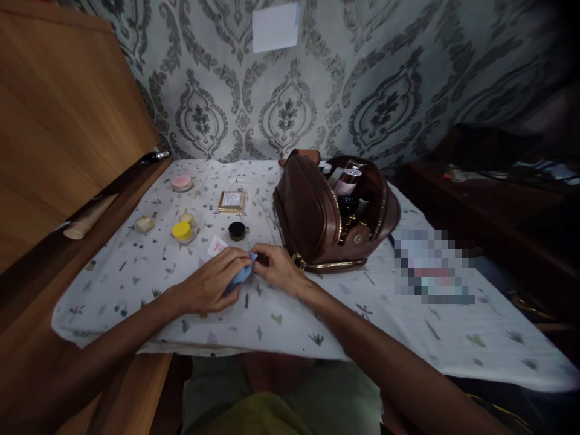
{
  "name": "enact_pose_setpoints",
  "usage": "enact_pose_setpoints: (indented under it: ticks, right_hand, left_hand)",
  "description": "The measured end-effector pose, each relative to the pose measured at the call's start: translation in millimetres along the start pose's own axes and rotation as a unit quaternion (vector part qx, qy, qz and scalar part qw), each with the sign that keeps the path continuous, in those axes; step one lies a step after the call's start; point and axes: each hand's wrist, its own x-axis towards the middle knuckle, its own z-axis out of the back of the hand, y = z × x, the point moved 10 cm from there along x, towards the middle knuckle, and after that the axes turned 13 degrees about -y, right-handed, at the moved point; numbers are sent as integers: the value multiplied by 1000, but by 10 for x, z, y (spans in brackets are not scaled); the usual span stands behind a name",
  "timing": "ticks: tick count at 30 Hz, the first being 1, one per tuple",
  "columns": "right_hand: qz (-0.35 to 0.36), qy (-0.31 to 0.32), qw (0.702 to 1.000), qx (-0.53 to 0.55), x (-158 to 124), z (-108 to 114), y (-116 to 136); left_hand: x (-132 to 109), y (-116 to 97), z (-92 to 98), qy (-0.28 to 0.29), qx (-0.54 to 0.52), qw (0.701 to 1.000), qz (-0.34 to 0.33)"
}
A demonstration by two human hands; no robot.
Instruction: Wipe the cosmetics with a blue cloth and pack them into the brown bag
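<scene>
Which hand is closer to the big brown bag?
The right. The right hand is just left of the brown bag's near corner; the left hand is farther left, around the crumpled blue thing.

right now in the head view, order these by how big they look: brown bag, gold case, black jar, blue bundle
1. brown bag
2. gold case
3. black jar
Unranked: blue bundle, partly covered by the left hand.

Left hand [217, 275] gripping blue item [241, 277], brown bag [304, 208]
</scene>
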Motion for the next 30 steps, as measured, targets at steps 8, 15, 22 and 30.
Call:
enact_pose_setpoints:
  ticks: [8, 15, 22, 30]
  right_hand:
    - [62, -4, 998, -7, -61, 26, 129]
    - [114, -16, 991, -74, -114, 0, 170]
    - [101, -4, 987, -123, -103, -77, 86]
    - [78, -18, 986, -145, -99, -77, 59]
  left_hand:
    - [-70, 148, -30, -16, 4, 1000, -2]
    - [-86, 295, 41, -56, -2, 998, 20]
    - [-168, 528, 100, -46, 18, 995, 85]
    - [-342, 873, 206, 23, 164, 974, 155]
